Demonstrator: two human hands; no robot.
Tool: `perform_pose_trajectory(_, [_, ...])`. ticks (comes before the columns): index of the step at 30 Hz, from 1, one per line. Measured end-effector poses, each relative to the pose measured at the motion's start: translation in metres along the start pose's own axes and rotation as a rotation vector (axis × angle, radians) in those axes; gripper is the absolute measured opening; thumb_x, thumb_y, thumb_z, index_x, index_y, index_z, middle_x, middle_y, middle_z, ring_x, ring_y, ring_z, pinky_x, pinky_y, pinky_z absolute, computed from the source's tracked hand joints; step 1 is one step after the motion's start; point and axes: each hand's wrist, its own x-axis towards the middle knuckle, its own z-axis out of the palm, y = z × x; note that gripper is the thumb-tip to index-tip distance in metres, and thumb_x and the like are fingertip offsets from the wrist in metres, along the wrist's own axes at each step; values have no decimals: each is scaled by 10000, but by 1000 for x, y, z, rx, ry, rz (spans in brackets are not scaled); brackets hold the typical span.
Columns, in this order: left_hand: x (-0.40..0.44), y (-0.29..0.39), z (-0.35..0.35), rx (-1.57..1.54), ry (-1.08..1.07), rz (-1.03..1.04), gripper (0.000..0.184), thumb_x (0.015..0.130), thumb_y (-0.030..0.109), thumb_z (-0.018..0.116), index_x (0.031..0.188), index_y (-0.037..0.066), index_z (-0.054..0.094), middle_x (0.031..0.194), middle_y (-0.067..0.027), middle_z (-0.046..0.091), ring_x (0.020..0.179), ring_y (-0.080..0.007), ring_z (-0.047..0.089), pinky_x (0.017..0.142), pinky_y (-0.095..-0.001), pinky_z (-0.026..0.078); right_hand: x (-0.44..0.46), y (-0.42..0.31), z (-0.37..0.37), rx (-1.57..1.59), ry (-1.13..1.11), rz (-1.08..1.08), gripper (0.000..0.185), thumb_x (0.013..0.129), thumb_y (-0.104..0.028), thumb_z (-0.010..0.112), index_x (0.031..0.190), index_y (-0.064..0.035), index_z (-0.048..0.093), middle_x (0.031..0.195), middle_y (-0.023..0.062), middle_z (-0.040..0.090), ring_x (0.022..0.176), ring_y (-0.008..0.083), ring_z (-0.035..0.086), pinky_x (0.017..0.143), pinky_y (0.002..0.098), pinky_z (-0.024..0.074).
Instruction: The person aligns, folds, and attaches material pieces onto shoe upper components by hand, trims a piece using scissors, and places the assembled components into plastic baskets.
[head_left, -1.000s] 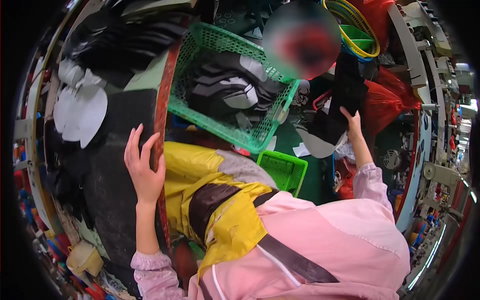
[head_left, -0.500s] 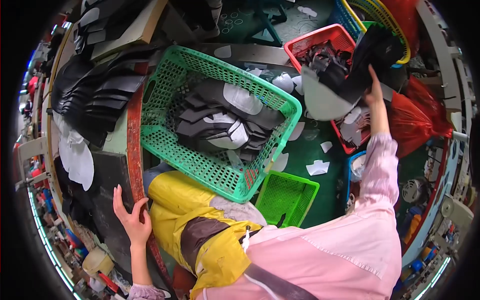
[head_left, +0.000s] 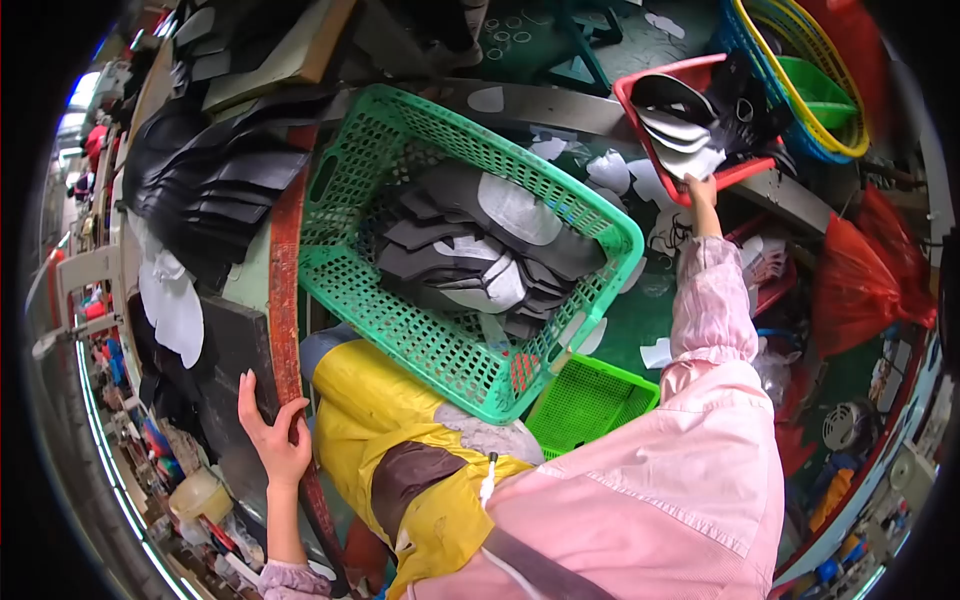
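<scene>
My right hand (head_left: pixel 702 190) reaches to the near edge of a red basket (head_left: pixel 740 172) at the upper right, its fingers closed on black and white pieces (head_left: pixel 683 130) that lie over the basket. My left hand (head_left: pixel 277 435) rests by the red edge (head_left: pixel 285 290) of the workbench, fingers apart, holding nothing. Between the hands, a large green basket (head_left: pixel 470 385) contains a pile of dark pieces with grey-white patches (head_left: pixel 515 208). Another stack of black pieces (head_left: pixel 215 175) fans out on the bench at the upper left.
A small bright green basket (head_left: pixel 590 405) sits beyond my lap. White pieces (head_left: pixel 172 310) hang near the bench's left side. Nested yellow and blue baskets (head_left: pixel 800 85) stand at the upper right, above a red plastic bag (head_left: pixel 868 275). White scraps lie on the floor.
My right hand has carried the black and white pieces over to the upper red basket. My left hand stays near the bench edge. The view has shifted.
</scene>
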Motion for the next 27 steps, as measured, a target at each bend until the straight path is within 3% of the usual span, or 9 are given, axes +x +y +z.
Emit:
perform_pose_trajectory(3, [9,3,0,9,30,3,264,724,14,687,940,144,765,1545,-218,436,1428,-450,405,1174,-514,321,39,38,-17,-301,-90,-224,540,798,-437,716,1159,-35,713,1121,193,745,1022,375,707,897,468,524])
perform_pose_trajectory(5, [13,-2,-3,-44,68,37,271,706,40,696,945,150,761,1512,-202,482,1394,-442,449,1147,-522,351,52,46,-32,-262,-170,-107,557,793,-498,740,1192,-108,726,1116,132,759,1033,356,711,909,463,530])
perform_pose_trajectory(7, [7,-10,-5,-79,45,36,295,695,40,695,952,166,764,1521,-198,465,1422,-433,412,1172,-536,316,9,4,-40,-607,351,-47,662,766,-633,757,1294,-236,709,1251,86,731,1148,368,684,990,485,529])
perform_pose_trajectory(9, [-2,-13,-4,-91,41,9,265,714,55,684,944,167,753,1538,-185,461,1453,-417,387,1182,-548,308,55,10,-49,-385,309,-378,490,911,-319,734,1353,-133,634,1321,134,680,1132,367,685,990,496,537])
perform_pose_trajectory(11, [-5,-13,-8,-126,64,8,243,738,64,692,949,172,747,1545,-172,461,1462,-391,389,1203,-546,293,46,-37,-47,367,153,-478,413,952,-133,664,1353,-50,610,1305,138,676,1128,294,683,970,412,559])
perform_pose_trajectory(16, [-9,-18,-15,-327,88,-1,312,762,84,714,1053,191,744,1546,-139,471,1479,-367,382,1214,-527,289,-147,-276,-52,574,-282,-868,322,970,-50,604,1283,18,643,1260,110,677,1127,205,649,962,308,512])
perform_pose_trajectory(21, [30,-50,-27,-633,227,-26,437,890,80,687,1324,101,639,1493,-154,523,1429,-368,453,1173,-460,378,-433,-447,-6,360,-843,-1217,440,962,-135,675,1384,-45,587,1294,123,665,1223,211,614,1031,347,467])
perform_pose_trajectory(24, [99,-85,-32,-853,454,-99,470,958,152,665,1400,31,561,1455,-174,555,1369,-380,505,1145,-424,404,-511,-514,52,128,-597,-1628,610,924,-294,753,1402,19,538,1363,226,622,1307,355,576,1090,409,438])
perform_pose_trajectory(27, [183,-130,-20,-1024,585,-406,679,1015,394,590,1520,-14,391,1457,-282,532,1367,-441,497,1137,-445,407,-549,-562,116,-84,-549,-1592,962,869,-657,693,1502,17,426,1430,279,557,1354,424,515,1132,465,408])
